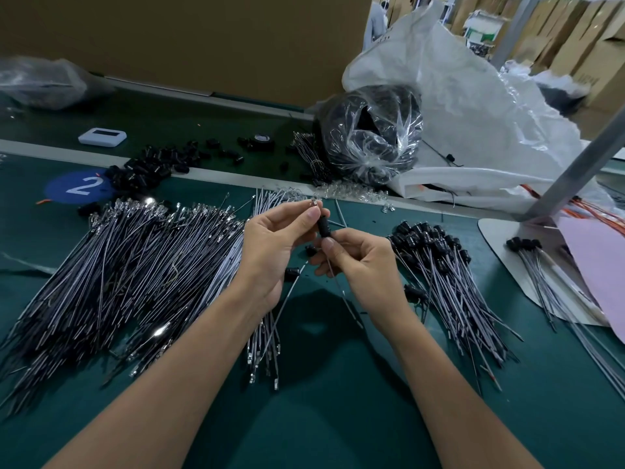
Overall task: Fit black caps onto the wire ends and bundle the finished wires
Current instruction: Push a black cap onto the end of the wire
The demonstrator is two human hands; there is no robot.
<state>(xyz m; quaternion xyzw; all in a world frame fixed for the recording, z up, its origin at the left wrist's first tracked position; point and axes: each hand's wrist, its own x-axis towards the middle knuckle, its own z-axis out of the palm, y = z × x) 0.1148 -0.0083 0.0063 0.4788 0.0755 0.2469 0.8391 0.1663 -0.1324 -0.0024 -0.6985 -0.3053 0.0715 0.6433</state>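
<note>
A black cap [324, 226] was held above the green table [338, 401], its long axis pointing away from the person. The left hand [274, 238] pinched its far end between thumb and forefinger. The right hand [358, 262] pinched the wire [345, 296] just beneath it.

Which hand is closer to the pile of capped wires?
Right. The right hand lies just left of the pile of capped wires; the left hand is farther left.

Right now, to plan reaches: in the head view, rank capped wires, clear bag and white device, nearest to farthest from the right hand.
From the right hand:
1. Capped wires, just right of it.
2. Clear bag, behind.
3. White device, far left.
</note>
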